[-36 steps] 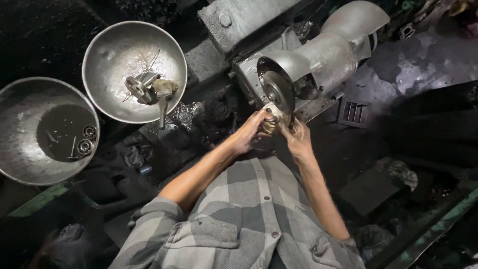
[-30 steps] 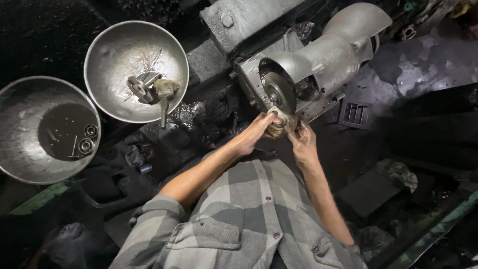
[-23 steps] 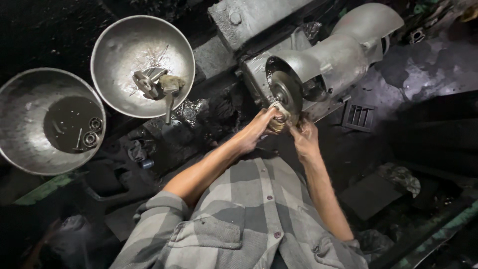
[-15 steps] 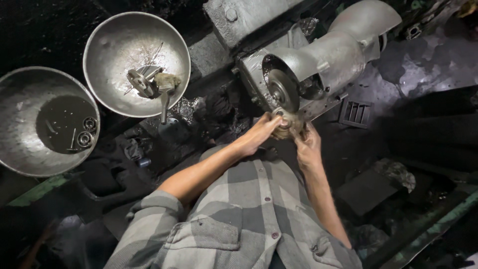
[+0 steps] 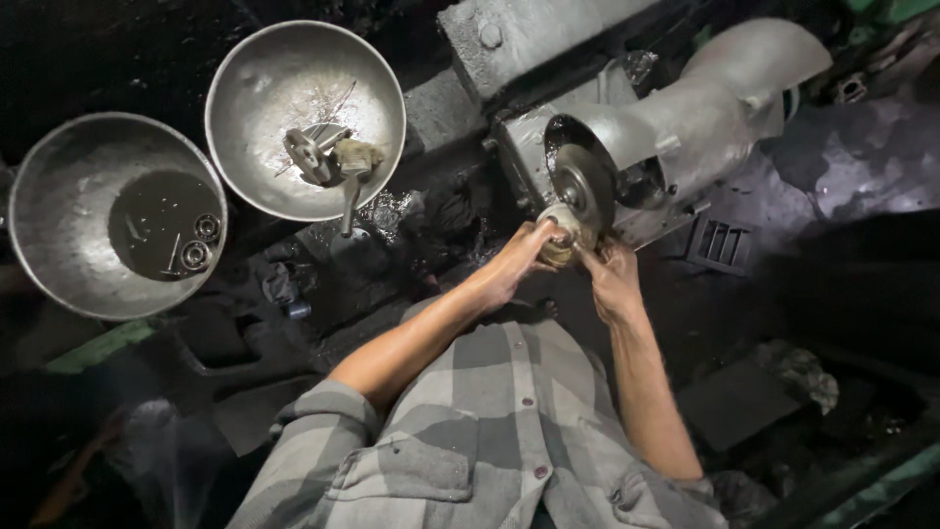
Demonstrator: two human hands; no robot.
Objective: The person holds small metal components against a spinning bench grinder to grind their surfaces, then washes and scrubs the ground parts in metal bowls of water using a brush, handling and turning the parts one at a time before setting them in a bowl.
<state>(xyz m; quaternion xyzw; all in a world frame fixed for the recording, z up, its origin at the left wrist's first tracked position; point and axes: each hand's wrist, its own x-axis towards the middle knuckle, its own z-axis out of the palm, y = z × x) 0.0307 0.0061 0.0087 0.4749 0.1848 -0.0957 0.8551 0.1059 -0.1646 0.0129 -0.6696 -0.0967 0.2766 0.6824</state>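
Barely shifted since a moment ago, left hand (image 5: 519, 263) and right hand (image 5: 609, 279) both clamp the small brass-coloured round part (image 5: 558, 251) against the dark grey grinding wheel (image 5: 586, 184) — one slip and fingertips could meet the wheel.

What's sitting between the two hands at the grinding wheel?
In the head view, a small brass-coloured part sits between the left hand and right hand, gripped by both and pressed against the lower edge of the wheel.

The dark, grimy work surface (image 5: 411, 284) carries two metal bowls (image 5: 117, 216) (image 5: 304, 118). A bench grinder (image 5: 666, 147) stands to their right.
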